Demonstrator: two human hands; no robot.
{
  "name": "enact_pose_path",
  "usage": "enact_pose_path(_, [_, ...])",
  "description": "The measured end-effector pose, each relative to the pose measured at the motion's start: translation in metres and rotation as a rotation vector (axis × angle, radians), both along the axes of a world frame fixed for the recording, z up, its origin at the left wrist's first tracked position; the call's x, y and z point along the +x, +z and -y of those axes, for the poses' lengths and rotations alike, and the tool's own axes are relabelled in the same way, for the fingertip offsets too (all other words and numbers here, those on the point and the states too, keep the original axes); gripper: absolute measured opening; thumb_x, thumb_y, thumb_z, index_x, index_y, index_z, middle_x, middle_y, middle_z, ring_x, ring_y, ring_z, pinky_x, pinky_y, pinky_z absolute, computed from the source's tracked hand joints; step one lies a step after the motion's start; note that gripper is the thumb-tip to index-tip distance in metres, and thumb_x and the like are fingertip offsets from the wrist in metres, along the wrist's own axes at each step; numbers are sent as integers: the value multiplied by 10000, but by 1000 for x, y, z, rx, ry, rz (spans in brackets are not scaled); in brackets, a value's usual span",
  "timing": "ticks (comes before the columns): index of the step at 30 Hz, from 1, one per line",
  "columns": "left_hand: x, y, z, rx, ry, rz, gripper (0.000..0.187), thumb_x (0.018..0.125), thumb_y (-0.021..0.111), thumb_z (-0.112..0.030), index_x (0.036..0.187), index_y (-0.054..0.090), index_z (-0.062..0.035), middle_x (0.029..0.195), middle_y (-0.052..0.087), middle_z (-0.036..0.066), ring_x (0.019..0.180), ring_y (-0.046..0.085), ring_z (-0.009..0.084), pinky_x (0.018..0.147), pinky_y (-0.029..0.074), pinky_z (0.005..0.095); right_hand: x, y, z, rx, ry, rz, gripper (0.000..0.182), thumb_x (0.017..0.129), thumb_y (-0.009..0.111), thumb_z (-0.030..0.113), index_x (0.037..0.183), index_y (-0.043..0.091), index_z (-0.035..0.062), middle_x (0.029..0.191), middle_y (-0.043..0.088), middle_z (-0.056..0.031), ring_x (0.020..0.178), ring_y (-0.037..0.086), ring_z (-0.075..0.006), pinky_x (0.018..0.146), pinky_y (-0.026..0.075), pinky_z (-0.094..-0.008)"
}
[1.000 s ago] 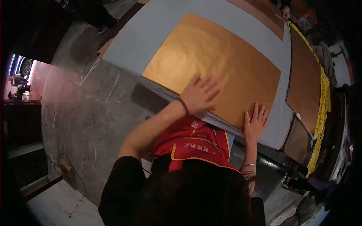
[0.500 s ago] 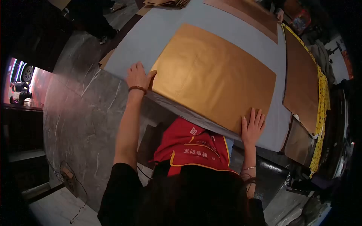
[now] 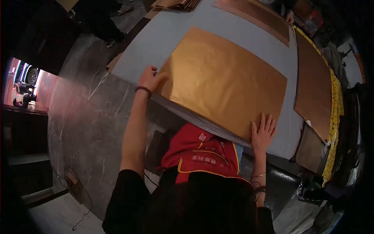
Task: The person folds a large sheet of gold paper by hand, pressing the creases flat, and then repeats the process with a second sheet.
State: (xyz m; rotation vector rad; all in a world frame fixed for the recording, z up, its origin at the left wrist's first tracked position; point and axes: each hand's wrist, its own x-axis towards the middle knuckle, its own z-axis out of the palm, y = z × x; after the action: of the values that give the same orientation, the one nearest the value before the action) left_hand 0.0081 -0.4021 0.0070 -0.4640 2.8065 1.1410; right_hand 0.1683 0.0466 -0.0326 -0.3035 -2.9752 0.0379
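A large golden-brown paper sheet [image 3: 226,78] lies over the grey table covering, its near edge along the table's edge. My left hand [image 3: 151,80] is at the sheet's left edge, fingers curled and thumb over the paper. Beside that thumb, a strip of the paper looks darker and bent; the fingertips are partly hidden. Flat on the near right corner rests my right hand [image 3: 263,132], its fingers spread and stretched out.
Another brown sheet [image 3: 253,17] lies across the table, near another person's hand [image 3: 290,17]. Folded brown paper [image 3: 177,4] sits at the far left. To the right are a brown panel [image 3: 313,82] and yellow patterned strip [image 3: 335,105]. A black stool [image 3: 280,183] stands below.
My left fingers have curled in from lying stretched out, and the thumb has moved further onto the paper. The sheet's left edge now looks bent. My right hand stays flat.
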Motion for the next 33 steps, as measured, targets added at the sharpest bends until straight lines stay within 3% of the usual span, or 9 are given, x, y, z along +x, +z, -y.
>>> enact_pose_path(3, [11,9,-1,50,70,-151,507,744,736,-404,993,613,20,1029,639,105,928,607,206,792,481,335,1,4,2,-14,11,-9,576,954,388,492,1427,373,162,1509,262,-141,1400,189,-347,1109,115,-537])
enact_pose_path(5, [15,23,3,436,-42,140,536,774,731,-407,1116,617,-11,942,646,59,793,592,146,723,485,307,1,2,1,1,9,-14,574,954,390,490,1426,374,163,1509,262,-138,1399,190,-346,1109,117,-539])
enact_pose_path(7, [23,26,4,389,-66,225,493,806,715,-358,1151,603,-24,972,643,41,819,599,147,736,487,306,1,2,1,20,7,-15,572,954,391,488,1426,375,163,1509,263,-135,1399,191,-346,1110,118,-541])
enact_pose_path(10, [37,-5,3,614,-102,18,391,837,696,-285,1123,615,-30,970,645,33,818,603,135,695,493,307,1,4,2,-6,5,-10,571,953,399,483,1429,369,170,1517,246,-127,1400,187,-344,1112,115,-545])
enact_pose_path(12, [49,-15,-10,816,87,-147,330,854,681,-231,1104,618,-26,975,645,39,823,604,130,685,506,302,0,5,3,-15,-10,22,575,953,407,478,1439,349,178,1525,226,-124,1403,177,-342,1112,116,-549])
enact_pose_path(18, [47,-6,-40,786,227,-78,265,893,629,-263,973,644,-10,847,630,24,742,590,90,610,516,266,-15,9,6,-63,-20,58,620,935,436,489,1454,313,174,1522,220,-138,1413,147,-346,1115,95,-554])
enact_pose_path(25, [49,-10,-48,843,237,-208,296,916,599,-260,1021,644,13,877,633,41,767,600,109,630,516,261,-23,39,13,-212,-122,-43,642,901,486,506,1425,363,156,1505,269,-128,1408,171,-342,1081,59,-629])
enact_pose_path(28, [52,-10,-48,824,239,-203,295,919,596,-253,1041,641,12,909,631,36,789,603,116,639,517,264,-33,60,32,126,-149,58,588,902,500,469,1377,427,129,1476,332,-112,1399,212,-315,1061,62,-659])
enact_pose_path(33, [53,-7,-52,1016,282,-215,307,926,590,-231,1121,598,7,1032,617,47,917,599,151,773,505,307,-100,25,97,-114,510,-83,532,943,438,423,1376,421,114,1460,352,-100,1380,254,-291,1094,136,-574])
